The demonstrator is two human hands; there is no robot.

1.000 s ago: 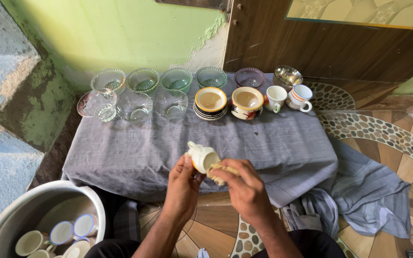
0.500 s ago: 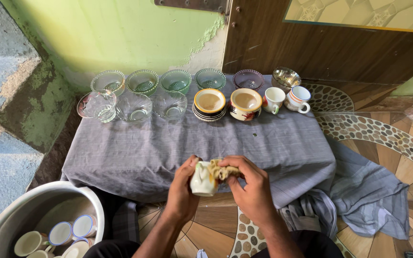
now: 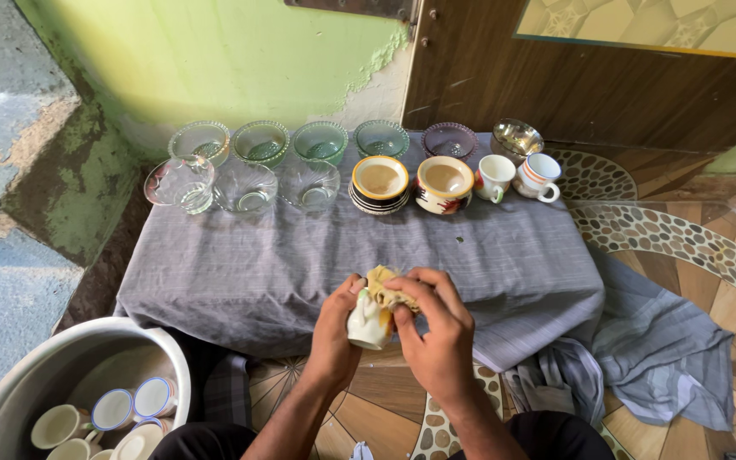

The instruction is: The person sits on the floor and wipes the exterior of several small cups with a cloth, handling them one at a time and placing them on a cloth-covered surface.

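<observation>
Two hands wipe a small white cup (image 3: 369, 322) with a yellow rag (image 3: 389, 290).

The left hand (image 3: 335, 328) grasps the cup; the right hand (image 3: 433, 328) clenches the rag against it, just in front of the grey cloth (image 3: 300, 255) holding rows of bowls and cups.

**Grey cloth, dishes along the far edge**

A grey cloth (image 3: 300, 264) carries everything — two saucered cups (image 3: 411, 181) sit mid-row at its far edge. Left of them stand glass bowls (image 3: 274, 166); right of them, two small mugs (image 3: 517, 176) and a steel bowl (image 3: 517, 136).
</observation>
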